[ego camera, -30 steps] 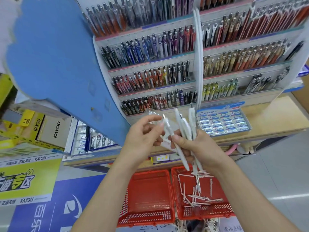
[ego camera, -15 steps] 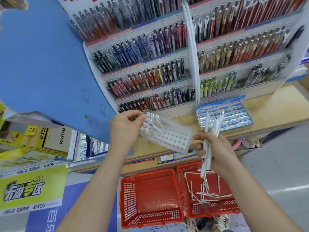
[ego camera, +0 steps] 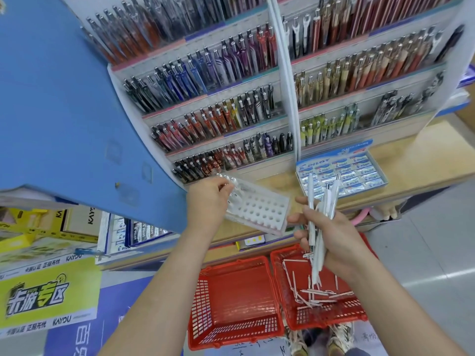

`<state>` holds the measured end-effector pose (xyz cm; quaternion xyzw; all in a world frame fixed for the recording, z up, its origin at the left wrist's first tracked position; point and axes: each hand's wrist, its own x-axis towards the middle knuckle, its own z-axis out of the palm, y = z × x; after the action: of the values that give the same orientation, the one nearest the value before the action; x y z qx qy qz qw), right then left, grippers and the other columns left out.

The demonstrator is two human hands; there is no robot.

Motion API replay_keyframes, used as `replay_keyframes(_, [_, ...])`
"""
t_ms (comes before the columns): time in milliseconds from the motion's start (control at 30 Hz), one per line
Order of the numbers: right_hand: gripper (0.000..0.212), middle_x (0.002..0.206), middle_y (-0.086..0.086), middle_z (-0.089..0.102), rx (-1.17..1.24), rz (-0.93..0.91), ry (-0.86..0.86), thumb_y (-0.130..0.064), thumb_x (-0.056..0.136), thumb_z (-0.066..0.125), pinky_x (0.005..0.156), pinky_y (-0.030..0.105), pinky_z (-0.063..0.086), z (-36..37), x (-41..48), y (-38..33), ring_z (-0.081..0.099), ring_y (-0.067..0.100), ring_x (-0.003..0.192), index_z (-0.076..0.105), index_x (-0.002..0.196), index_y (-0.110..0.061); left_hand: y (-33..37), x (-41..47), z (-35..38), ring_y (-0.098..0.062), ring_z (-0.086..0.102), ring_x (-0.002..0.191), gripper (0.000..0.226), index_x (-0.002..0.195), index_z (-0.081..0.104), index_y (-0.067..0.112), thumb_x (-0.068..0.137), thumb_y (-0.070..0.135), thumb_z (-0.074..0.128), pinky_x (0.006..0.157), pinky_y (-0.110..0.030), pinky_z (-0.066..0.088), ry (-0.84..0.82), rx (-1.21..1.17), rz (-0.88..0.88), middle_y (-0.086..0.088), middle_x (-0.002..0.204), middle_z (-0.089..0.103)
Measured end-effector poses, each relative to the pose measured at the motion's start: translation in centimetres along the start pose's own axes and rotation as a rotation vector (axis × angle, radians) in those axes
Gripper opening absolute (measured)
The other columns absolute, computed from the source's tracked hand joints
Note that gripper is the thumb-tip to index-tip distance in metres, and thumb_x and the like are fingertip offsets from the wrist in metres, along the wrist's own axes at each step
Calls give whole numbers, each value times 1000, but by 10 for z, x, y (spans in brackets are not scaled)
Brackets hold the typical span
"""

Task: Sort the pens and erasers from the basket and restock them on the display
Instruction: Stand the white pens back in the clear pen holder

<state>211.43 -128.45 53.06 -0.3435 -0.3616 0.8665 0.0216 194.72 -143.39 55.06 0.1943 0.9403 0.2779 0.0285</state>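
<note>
Over the two red baskets, facing the pen shelves: both my hands are held out in front of me.
Left hand [ego camera: 208, 201]: fingers curled onto one end of a clear holder tray [ego camera: 259, 210], so it's got a proper grip on that.
Holder tray: tilted, rows of round holes facing up at me. The free end points toward my other hand, not touching it. Something shiny sits at the end under my fingers, too blurry to call.
Right hand [ego camera: 334, 242]: fist wrapped round a bunch of white pens [ego camera: 329, 201], tops poking up past my thumb, the other ends hanging out below.
Right basket [ego camera: 331, 323]: loose white pens [ego camera: 318, 294] scattered on the bottom, pretty much under that fist.
Left basket [ego camera: 231, 327]: right beside the other one.
Erasers [ego camera: 359, 170]: blue-and-white ones packed in an open box on the wooden shelf [ego camera: 424, 160], just beyond the bunch I'm holding.
Display [ego camera: 218, 106]: tiered rows of pens. Darks, reds and purples are on the left half, browns and yellow-greens on the right.
Blue panel [ego camera: 64, 98]: huge, fills my whole left side.
</note>
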Motion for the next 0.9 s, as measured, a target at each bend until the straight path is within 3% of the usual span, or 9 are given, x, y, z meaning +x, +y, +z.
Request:
replay_keyframes(300, [25,69,11,62,1,6,-69,-24,94,53,37,21,30,8,1,-3,38,13,40,63,115,-14,-2,8,15,-22,61,75,21,84,73,20,90,34,58,63,-36,49,-33,344,66,0,76,68])
replay_keyframes(500, [24,66,14,61,-91,-6,-145,-26,94,53,34,18,29,18,-8,-9,38,14,31,64,112,-13,6,2,6,-19,62,79,19,97,72,22,87,36,63,67,-33,50,-21,339,17,2,82,69])
replay_keyframes(600, [23,66,15,61,-217,-28,-197,-27,95,53,35,18,27,21,-10,-13,35,15,31,64,111,-15,28,-13,-9,-12,58,73,25,109,67,26,87,38,63,68,-30,47,-47,31,-44,4,80,65])
replay_keyframes(667, [21,64,14,60,-302,-37,-245,-28,94,54,35,18,24,24,-12,-15,34,15,31,66,107,-17,50,-24,-17,-6,54,59,27,113,64,24,88,34,63,61,-27,48,-264,-382,-129,2,73,62])
replay_keyframes(733, [18,63,14,60,-381,-36,-292,-27,94,55,36,19,22,28,-13,-17,33,16,32,65,104,-16,64,-32,-20,-4,51,51,25,113,62,15,89,23,62,52,-22,46,-430,-623,-186,-2,68,58])
replay_keyframes(900, [27,70,15,63,-300,-35,-288,-26,89,58,37,18,22,28,-13,-27,35,13,35,63,109,-8,56,-36,-31,-14,55,52,8,88,65,4,82,7,68,53,-23,50,-280,-869,-297,-8,63,60])
